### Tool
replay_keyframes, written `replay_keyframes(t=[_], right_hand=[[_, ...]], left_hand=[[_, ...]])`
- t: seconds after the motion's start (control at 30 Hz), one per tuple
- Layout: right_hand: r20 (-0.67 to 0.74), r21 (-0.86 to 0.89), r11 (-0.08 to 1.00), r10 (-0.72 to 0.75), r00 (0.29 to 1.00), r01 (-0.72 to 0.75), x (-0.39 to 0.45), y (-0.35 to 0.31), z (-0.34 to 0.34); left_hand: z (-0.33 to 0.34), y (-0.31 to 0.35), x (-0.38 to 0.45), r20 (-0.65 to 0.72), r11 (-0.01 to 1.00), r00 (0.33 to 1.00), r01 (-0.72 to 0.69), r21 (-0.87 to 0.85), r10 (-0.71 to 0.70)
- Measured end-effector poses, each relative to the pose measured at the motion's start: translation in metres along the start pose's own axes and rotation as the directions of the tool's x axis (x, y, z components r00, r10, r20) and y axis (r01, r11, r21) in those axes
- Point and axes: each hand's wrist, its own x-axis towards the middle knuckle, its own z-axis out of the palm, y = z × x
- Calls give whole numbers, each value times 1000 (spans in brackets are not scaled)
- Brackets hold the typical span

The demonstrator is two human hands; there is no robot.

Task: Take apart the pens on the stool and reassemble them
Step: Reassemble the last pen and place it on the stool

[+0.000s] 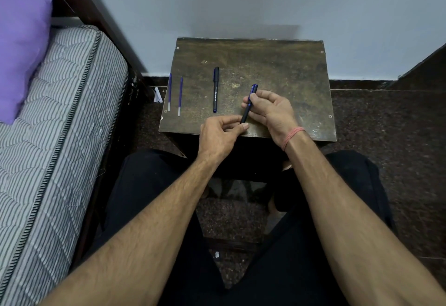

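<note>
- Dark blue and held aslant above the near part of the stool (pixel 277 64), one pen (pixel 249 104) runs from its capped end, farther off and to the right, down to its lower end nearer and to the left.
- Right hand (pixel 271 110): its grip is closed on the upper half of this pen, thumb and fingers curled round the barrel just below the cap.
- Left hand (pixel 220 134): its grip pinches the pen's lower end between thumb and fingertips, the other fingers curled in.
- Second pen (pixel 215 89), dark with pale lettering on the barrel, lies flat on the stool well left of the held one, cap pointing toward the wall.
- Two thin blue refills (pixel 175 94) lie side by side, apart from each other, near the stool's left edge, one right at the edge.
- Striped mattress (pixel 53 117) with a purple pillow (pixel 20 47) stands to the left; a pink band (pixel 292 135) circles the right wrist.
</note>
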Motion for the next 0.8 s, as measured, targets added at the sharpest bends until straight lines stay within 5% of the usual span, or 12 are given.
replay_keyframes(t=[0.2, 0.43, 0.8], right_hand=[[90, -160, 977, -128, 988, 142, -2, 7, 2], [-9, -229, 963, -148, 989, 142, -3, 15, 9], [84, -362, 919, -134, 987, 155, 0, 13, 12]], left_hand=[[1, -5, 3, -4, 999, 1000, -7, -35, 7], [6, -9, 13, 18, 979, 995, 102, -179, -100], [7, -12, 15, 8, 968, 991, 132, -214, -133]])
